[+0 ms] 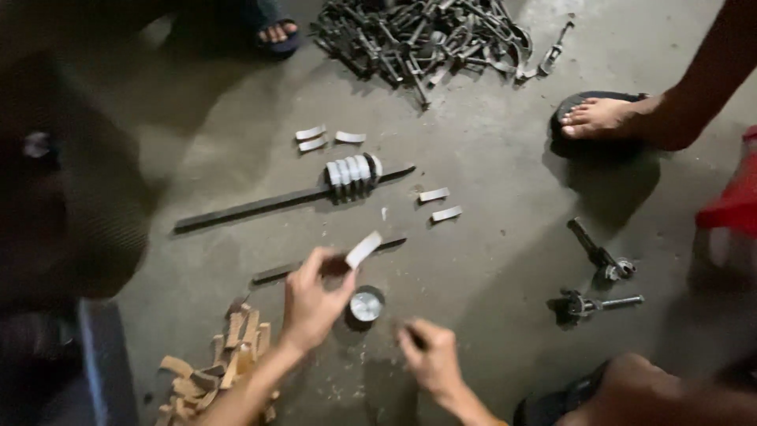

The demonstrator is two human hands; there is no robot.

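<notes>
I am low over a bare grey concrete floor (489,142), dim and scuffed, with dark shadow along the left side.

My left hand (311,304) is raised a little above the floor, thumb and fingers pinched narrow on a short pale curved strip (363,249) that sticks up and to the right from my fingertips. My right hand (430,355) is lower and nearer me, curled into a loose fist; something small and dark seems to be inside it, but it is too blurred for me to tell what, or how tightly I grip.

Between my two hands, just beside my left thumb, a small round tin (366,306) with a shiny top sits on the floor. Just behind my left hand lies a short dark bar (272,274), partly hidden by my fingers. Farther off lies a long dark bar (252,207) with a row of pale strips (352,175) stacked across it. More loose pale strips (323,138) lie beyond it, and two (440,203) to its right.

By my left forearm is a heap of brown strips (221,363). At the top is a pile of dark metal parts (426,35). To my right lie two bolt-like metal pieces (595,280). Another person's bare foot (599,117) rests on a dark sandal, and a red stool (733,197) stands at the right edge.
</notes>
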